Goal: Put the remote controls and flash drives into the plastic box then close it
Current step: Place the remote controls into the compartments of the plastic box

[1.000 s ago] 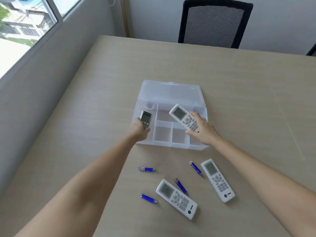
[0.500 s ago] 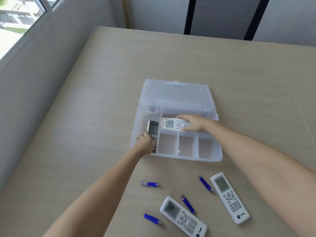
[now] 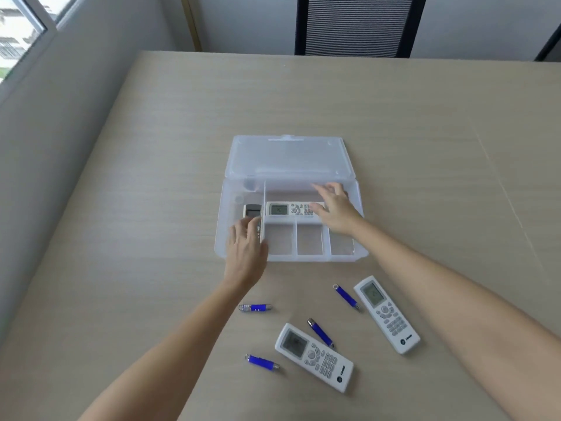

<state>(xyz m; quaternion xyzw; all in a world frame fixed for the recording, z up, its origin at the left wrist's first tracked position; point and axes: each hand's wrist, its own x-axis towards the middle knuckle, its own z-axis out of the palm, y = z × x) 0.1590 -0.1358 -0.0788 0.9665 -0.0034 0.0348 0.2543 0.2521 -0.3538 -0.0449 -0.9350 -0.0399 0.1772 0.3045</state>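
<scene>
The clear plastic box [image 3: 221,238] lies with its lid [image 3: 288,159] flat behind it. A grey remote [image 3: 252,211] lies in the left compartment and a white remote [image 3: 285,208] in the long back compartment. My left hand [image 3: 246,250] hovers over the grey remote's near end, fingers spread. My right hand [image 3: 334,209] is over the white remote's right end, fingers apart. On the table near me lie two white remotes [image 3: 314,357] [image 3: 387,314] and several blue flash drives [image 3: 255,307] [image 3: 346,297] [image 3: 320,332] [image 3: 262,362].
A wooden table [image 3: 151,177] carries everything. A black mesh chair [image 3: 358,25] stands behind its far edge. A grey wall and window [image 3: 21,28] run along the left. The box's three small front compartments [image 3: 309,240] hold nothing.
Both remotes went from my hands into the box. My fingers have let go of them and spread apart; the view has tilted down slightly.
</scene>
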